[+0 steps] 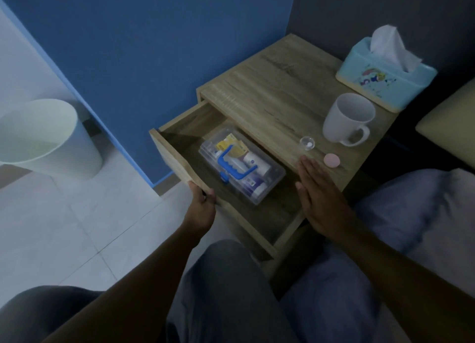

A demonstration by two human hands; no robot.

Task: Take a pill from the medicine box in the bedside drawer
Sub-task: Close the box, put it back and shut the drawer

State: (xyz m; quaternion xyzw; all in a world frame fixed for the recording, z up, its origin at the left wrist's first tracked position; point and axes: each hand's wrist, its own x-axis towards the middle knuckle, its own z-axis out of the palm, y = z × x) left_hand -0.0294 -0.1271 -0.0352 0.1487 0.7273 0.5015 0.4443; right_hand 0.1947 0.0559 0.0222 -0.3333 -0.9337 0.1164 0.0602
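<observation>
- The medicine box (241, 165), clear plastic with a blue handle (235, 162) on its lid, lies inside the open drawer (177, 160) of the bedside table (277, 96), left of the tabletop edge
- The left hand (201, 201) has its fingers clamped on the drawer front's near corner
- The right hand (321, 196) is flat, fingers straight and together, at the tabletop's near edge, holding nothing
- The box looks light, rigid and smooth-walled; I judge the handle the surest hold, lifted level so the bottles inside do not shift
- A small clear cup (307, 142) with a white pill stands near the mug (348, 119)
</observation>
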